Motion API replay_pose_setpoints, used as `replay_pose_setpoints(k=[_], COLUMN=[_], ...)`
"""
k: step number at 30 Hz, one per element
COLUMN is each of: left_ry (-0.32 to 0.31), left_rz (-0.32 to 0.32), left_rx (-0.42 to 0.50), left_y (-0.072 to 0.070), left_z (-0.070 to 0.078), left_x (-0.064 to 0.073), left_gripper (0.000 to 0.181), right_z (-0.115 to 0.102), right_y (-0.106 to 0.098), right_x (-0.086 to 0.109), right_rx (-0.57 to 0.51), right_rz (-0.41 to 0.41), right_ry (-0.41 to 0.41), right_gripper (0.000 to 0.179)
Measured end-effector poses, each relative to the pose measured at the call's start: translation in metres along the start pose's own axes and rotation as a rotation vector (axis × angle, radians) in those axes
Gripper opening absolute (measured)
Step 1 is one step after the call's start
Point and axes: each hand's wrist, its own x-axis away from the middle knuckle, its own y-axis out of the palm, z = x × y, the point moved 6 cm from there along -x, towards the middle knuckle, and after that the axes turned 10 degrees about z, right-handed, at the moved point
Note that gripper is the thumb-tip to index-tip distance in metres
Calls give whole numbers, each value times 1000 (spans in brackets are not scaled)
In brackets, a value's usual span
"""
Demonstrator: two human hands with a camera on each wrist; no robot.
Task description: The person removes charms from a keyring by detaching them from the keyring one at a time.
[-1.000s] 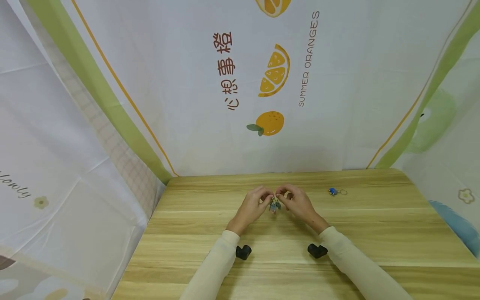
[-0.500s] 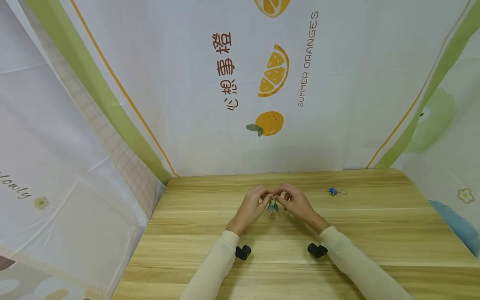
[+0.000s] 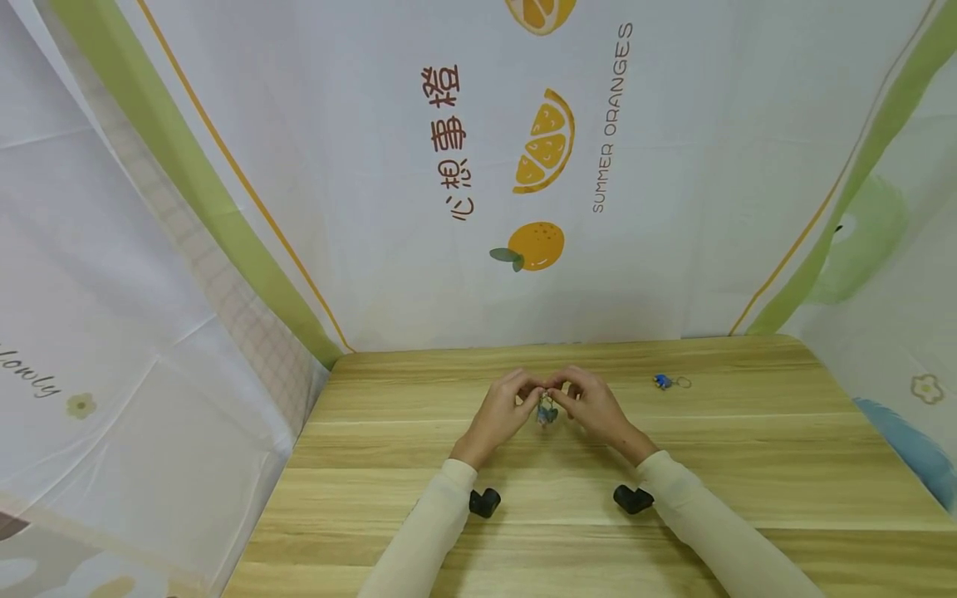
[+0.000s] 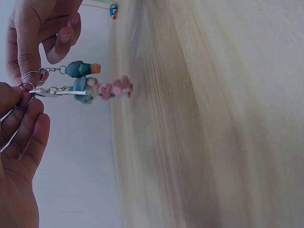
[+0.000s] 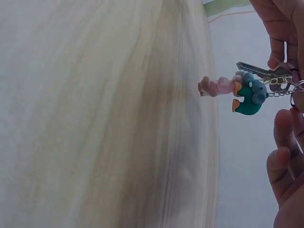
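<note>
In the head view my left hand point(image 3: 503, 413) and right hand point(image 3: 594, 409) meet above the table, fingertips close together. Between them they pinch the metal rings of a keychain point(image 3: 547, 413). Two small figures dangle from it on short chains: a green one point(image 5: 250, 98) with orange feet, and a pink one point(image 4: 111, 90) with a grey-green top. A silver key point(image 5: 254, 70) hangs beside them. In the left wrist view the split ring point(image 4: 29, 76) passes between the thumbs and fingers of both hands; the fingertips partly hide it.
A blue figure keychain point(image 3: 663, 382) with its own ring lies on the wooden table point(image 3: 748, 465) at the right. Two black angled pieces point(image 3: 486, 503) point(image 3: 633, 499) show near the wrists. A white printed cloth point(image 3: 658, 274) hangs behind the table.
My right hand's fingertips have moved slightly left to meet the left hand's at the rings. The figures have swung and turned below. The left hand has hardly moved.
</note>
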Motion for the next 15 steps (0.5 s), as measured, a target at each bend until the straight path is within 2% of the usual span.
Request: replay_pose_setpoints(k=[6,15], left_ry=[5,15], left_rz=[-12,-1], left_rx=[7,-13], left_y=[1,1], left_z=[1,2], left_x=[0,0], left_gripper=[13,12], right_z=[0,3], right_y=[-2,-7], right_x=[0,1], right_rx=[16,18], right_rz=[29,54], right_ry=[-4,82], right_gripper=[7,8])
